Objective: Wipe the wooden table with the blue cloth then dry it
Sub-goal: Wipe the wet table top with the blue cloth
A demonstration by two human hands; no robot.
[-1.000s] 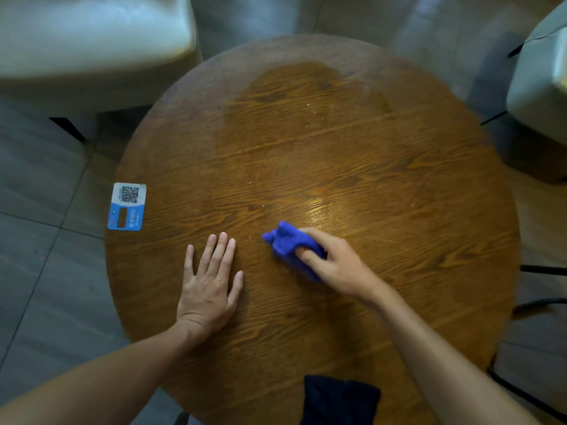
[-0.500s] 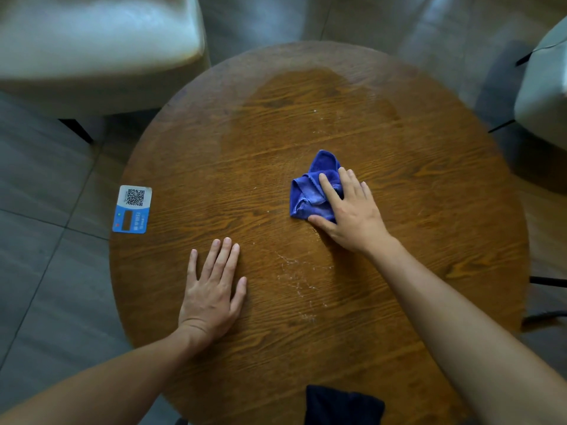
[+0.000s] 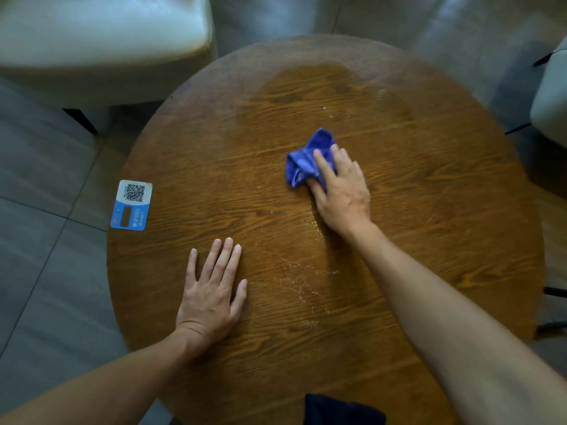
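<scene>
A round wooden table (image 3: 429,210) fills the view. A crumpled blue cloth (image 3: 302,162) lies near its middle, and my right hand (image 3: 340,188) presses down on the cloth's right part with fingers spread over it. My left hand (image 3: 211,292) rests flat on the table near the front left, fingers apart, holding nothing. A darker wet patch covers the far middle of the tabletop. Thin whitish streaks (image 3: 302,286) show on the wood between my two arms.
A blue-and-white QR-code sticker (image 3: 131,205) sits at the table's left edge. A pale cushioned seat (image 3: 101,41) stands at the far left, another chair (image 3: 549,108) at the right. A dark cloth (image 3: 340,409) lies at the table's near edge. Grey tiled floor surrounds the table.
My right hand has pushed the blue cloth from near the front edge away toward the table's middle, leaving whitish streaks behind. My left hand has stayed flat in place.
</scene>
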